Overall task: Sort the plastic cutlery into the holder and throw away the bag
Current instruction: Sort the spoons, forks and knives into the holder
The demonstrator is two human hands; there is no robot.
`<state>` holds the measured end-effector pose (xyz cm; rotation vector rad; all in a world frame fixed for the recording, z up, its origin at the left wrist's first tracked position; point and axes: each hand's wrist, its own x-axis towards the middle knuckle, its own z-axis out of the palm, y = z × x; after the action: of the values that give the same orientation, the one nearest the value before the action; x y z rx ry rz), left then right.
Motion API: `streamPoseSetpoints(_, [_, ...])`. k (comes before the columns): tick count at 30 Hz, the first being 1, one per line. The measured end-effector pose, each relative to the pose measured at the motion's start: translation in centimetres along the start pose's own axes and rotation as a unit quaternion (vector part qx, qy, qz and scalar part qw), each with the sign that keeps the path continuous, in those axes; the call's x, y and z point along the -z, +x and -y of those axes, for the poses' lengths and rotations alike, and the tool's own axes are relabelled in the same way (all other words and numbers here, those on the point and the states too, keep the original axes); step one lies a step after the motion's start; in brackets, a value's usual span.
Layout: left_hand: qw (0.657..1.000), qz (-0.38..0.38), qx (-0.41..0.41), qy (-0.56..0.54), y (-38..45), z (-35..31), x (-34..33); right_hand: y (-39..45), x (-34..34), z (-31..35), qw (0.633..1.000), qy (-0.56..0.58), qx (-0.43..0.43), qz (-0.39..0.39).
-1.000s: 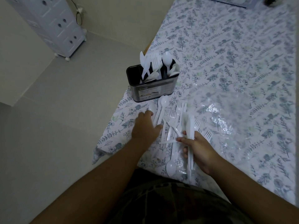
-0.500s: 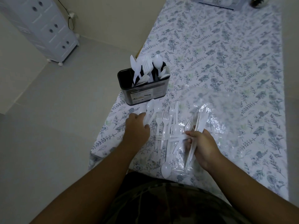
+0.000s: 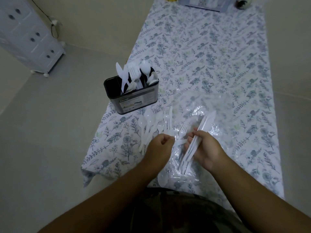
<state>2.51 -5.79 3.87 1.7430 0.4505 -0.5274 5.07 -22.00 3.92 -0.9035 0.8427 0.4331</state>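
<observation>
Closest to me, at the near edge of the table, my right hand is wrapped round a bundle of knives, handles toward my wrist and blades pointing away over the bag. I hold them together like this so they can go into one compartment in a single trip, I think. My left hand is curled just beside it, fingertips pinched at a white handle lying crosswise between the two hands; whether I truly have hold of it I cannot tell, since the fingers hide the contact.

Under and past my right hand lies the clear plastic bag, flattened and crinkled on the flowered cloth, with a fork and a few other pieces resting on or in it. It stays spread here because it is not yet emptied.

Just left of the bag, the loose spoons and forks lie side by side, roughly grouped by kind, ready for picking up.

Beyond them stands the dark holder, upright near the table's left edge, already bearing knives, forks and spoons in separate sections; its leftmost section looks unfilled.

Farther off, a white drawer cabinet stands on the floor.
</observation>
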Motion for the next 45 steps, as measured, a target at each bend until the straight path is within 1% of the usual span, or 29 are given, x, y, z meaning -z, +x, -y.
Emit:
streamPoseSetpoints(1, [0.993,0.012,0.076,-0.085,-0.3,-0.1,-0.7,0.1,-0.2,0.1,0.999,0.041,0.013,0.003])
streamPoseSetpoints(2, [0.974,0.023,0.149,-0.172,-0.5,-0.2,-1.3,0.1,-0.5,0.3,0.997,0.077,0.030,0.007])
streamPoseSetpoints(3, [0.946,0.036,0.208,-0.244,-0.7,-0.5,-1.6,-0.1,-0.9,0.3,0.994,0.093,0.051,0.009])
streamPoseSetpoints(4, [0.923,0.054,0.246,-0.291,-0.7,-0.7,-1.9,-0.3,-1.4,0.2,0.994,0.084,0.073,0.006])
streamPoseSetpoints(5, [0.908,0.070,0.265,-0.315,-0.6,-0.8,-2.0,-0.6,-2.0,0.1,0.994,0.056,0.096,0.003])
streamPoseSetpoints(6, [0.902,0.077,0.271,-0.327,-0.4,-0.9,-2.0,-0.9,-2.6,-0.1,0.993,0.023,0.118,0.001])
streamPoseSetpoints(8, [0.909,0.048,0.257,-0.324,0.0,-1.3,-1.6,-1.4,-3.5,-0.1,0.989,-0.010,0.147,0.006])
streamPoseSetpoints(10, [0.915,0.001,0.238,-0.327,0.3,-1.2,-1.1,-1.6,-4.0,0.6,0.989,0.024,0.142,0.031])
streamPoseSetpoints(11, [0.908,-0.009,0.240,-0.342,0.4,-0.9,-0.8,-1.7,-4.2,1.0,0.989,0.057,0.132,0.045])
streamPoseSetpoints(13, [0.878,0.010,0.253,-0.406,0.4,-0.5,-0.7,-1.6,-4.5,1.2,0.987,0.086,0.122,0.065])
streamPoseSetpoints(16, [0.821,0.066,0.244,-0.511,0.2,-0.8,-1.1,-1.7,-5.1,-0.9,0.992,0.013,0.114,0.060])
streamPoseSetpoints(18, [0.806,0.052,0.233,-0.542,0.4,-1.3,-1.3,-2.1,-5.4,-2.3,0.993,-0.024,0.104,0.055])
streamPoseSetpoints(20, [0.824,0.036,0.221,-0.521,0.7,-1.2,-1.0,-2.4,-5.5,-2.2,0.993,-0.031,0.103,0.055])
streamPoseSetpoints(22, [0.855,0.032,0.210,-0.473,0.5,-1.0,-0.7,-2.3,-5.3,-1.3,0.991,-0.037,0.119,0.056])
streamPoseSetpoints(24, [0.875,0.057,0.198,-0.438,0.2,-1.0,-0.9,-2.2,-5.2,-0.8,0.990,-0.043,0.119,0.062])
streamPoseSetpoints(26, [0.897,0.088,0.178,-0.396,0.0,-1.3,-1.5,-2.2,-5.2,-1.2,0.989,-0.085,0.098,0.070])
streamPoseSetpoints(28, [0.920,0.093,0.168,-0.342,0.1,-1.4,-1.8,-2.1,-5.2,-1.6,0.986,-0.129,0.079,0.069])
streamPoseSetpoints(30, [0.950,0.078,0.145,-0.267,0.2,-1.3,-1.4,-2.1,-5.0,-1.3,0.984,-0.152,0.066,0.060])
streamPoseSetpoints(31, [0.968,0.055,0.123,-0.214,0.2,-1.4,-0.9,-2.0,-4.8,-1.0,0.984,-0.155,0.058,0.060])
streamPoseSetpoints(33, [0.990,0.018,0.054,-0.125,0.5,-1.3,0.4,-1.9,-4.0,-0.3,0.982,-0.175,0.039,0.062])
streamPoseSetpoints(34, [0.993,0.019,0.028,-0.112,0.7,-1.5,0.8,-2.0,-3.6,-0.2,0.976,-0.207,0.035,0.054])
streamPoseSetpoints(36, [0.993,0.046,0.002,-0.108,0.5,-1.9,1.2,-2.1,-3.3,-0.6,0.957,-0.286,0.040,0.034])
streamPoseSetpoints(39, [0.996,0.042,-0.022,-0.071,-0.2,-1.7,0.9,-2.3,-3.8,-1.9,0.931,-0.357,0.066,0.043])
streamPoseSetpoints(42, [0.995,0.034,-0.035,-0.088,-0.8,-0.4,1.3,-2.1,-3.6,-3.2,0.913,-0.393,0.079,0.075])
streamPoseSetpoints(45, [0.993,0.033,-0.026,-0.107,-1.1,0.9,2.1,-2.3,-3.3,-3.6,0.917,-0.376,0.068,0.110])
